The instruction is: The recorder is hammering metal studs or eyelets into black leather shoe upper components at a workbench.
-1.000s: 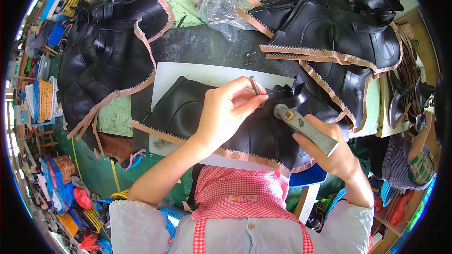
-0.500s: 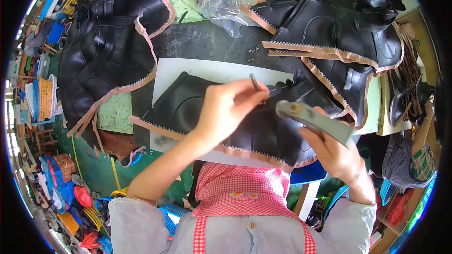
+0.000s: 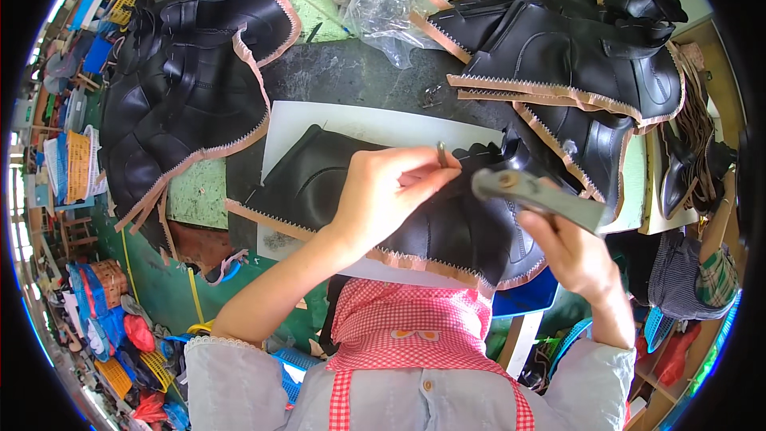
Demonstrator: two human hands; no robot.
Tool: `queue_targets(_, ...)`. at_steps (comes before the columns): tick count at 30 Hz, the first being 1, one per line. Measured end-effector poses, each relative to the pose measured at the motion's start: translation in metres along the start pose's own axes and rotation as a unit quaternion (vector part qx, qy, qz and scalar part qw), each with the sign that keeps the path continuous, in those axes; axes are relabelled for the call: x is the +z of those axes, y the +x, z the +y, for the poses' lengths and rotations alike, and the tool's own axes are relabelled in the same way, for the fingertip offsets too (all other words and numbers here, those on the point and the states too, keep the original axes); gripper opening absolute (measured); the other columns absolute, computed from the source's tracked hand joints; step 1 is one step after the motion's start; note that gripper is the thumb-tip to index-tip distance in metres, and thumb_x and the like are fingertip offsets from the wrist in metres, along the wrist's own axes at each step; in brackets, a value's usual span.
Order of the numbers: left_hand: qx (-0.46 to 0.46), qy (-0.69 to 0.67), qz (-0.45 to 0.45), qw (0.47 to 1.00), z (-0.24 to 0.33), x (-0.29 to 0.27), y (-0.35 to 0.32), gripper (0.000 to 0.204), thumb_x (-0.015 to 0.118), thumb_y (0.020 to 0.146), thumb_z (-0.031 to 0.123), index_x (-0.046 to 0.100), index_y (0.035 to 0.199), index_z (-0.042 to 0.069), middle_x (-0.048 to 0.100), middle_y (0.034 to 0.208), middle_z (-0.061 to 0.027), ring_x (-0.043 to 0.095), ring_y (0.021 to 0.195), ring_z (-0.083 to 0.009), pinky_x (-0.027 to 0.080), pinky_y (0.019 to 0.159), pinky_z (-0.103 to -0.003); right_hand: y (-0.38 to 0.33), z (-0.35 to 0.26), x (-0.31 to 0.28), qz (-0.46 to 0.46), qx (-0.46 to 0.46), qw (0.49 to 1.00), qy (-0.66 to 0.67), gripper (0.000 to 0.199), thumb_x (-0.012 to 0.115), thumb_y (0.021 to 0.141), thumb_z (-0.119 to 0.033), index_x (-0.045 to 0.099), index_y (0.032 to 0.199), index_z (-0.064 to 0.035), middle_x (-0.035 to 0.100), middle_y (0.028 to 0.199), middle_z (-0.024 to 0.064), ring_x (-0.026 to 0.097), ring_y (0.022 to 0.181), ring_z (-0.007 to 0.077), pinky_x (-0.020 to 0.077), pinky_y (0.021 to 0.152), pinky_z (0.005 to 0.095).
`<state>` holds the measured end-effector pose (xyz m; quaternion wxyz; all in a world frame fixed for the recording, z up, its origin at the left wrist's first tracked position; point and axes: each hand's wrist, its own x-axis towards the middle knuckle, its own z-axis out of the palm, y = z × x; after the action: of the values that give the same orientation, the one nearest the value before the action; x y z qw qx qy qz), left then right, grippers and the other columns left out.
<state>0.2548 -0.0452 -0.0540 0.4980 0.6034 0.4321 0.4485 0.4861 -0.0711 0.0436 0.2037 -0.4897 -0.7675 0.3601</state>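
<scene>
The left hand [image 3: 391,195] pinches a small metal punch [image 3: 441,153] upright on the black boot upper [image 3: 383,199]; the right hand [image 3: 570,251] grips a hammer [image 3: 533,194] just beside it.

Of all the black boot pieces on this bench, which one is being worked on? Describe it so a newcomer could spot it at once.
Find the white board in the middle of the dark bench. The black boot piece lying flat on it, under the left hand and beside the right hand holding a grey tool, is the one. Unlike the stacked pieces around it, it lies alone on white.
</scene>
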Motion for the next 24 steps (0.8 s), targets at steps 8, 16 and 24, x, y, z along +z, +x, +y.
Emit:
queue_targets(8, 0.206, 0.233, 0.005, 0.951, 0.005, -0.002, -0.012, 0.015, 0.075, 0.081, 0.009, 0.072, 0.095, 0.011, 0.07, 0.08, -0.004, 0.068, 0.064, -0.0234, 0.053, 0.054, -0.029, 0.004, -0.043, -0.017, -0.107, 0.09, 0.988, -0.069, 0.039, 0.068, 0.092, -0.021, 0.06, 0.123, 0.0028, 0.06, 0.079, 0.017, 0.063, 0.072, 0.0261, 0.0496, 0.064, 0.0352)
queue_targets(16, -0.156, -0.082, -0.028, 0.984, 0.01, -0.029, 0.003, 0.018, 0.062, 0.096, 0.01, 0.068, 0.108, -0.002, 0.071, 0.095, -0.0084, 0.07, 0.087, -0.0145, 0.057, 0.076, -0.026, -0.002, 0.001, 0.024, -0.011, 0.019, 1.0, 0.006, 0.011, 0.063, 0.092, -0.004, 0.058, 0.1, 0.0024, 0.053, 0.071, 0.0168, 0.057, 0.059, 0.0371, 0.0443, 0.052, 0.036)
queue_targets(24, -0.142, -0.047, -0.022, 0.988, 0.011, -0.025, -0.001, 0.018, 0.063, 0.096, 0.01, 0.068, 0.107, -0.003, 0.072, 0.094, -0.0072, 0.069, 0.084, -0.0129, 0.057, 0.076, -0.025, -0.002, 0.002, 0.024, -0.007, -0.008, 1.0, 0.0, 0.014, 0.063, 0.092, -0.004, 0.058, 0.102, 0.0029, 0.053, 0.072, 0.0165, 0.056, 0.059, 0.0364, 0.0451, 0.054, 0.0358)
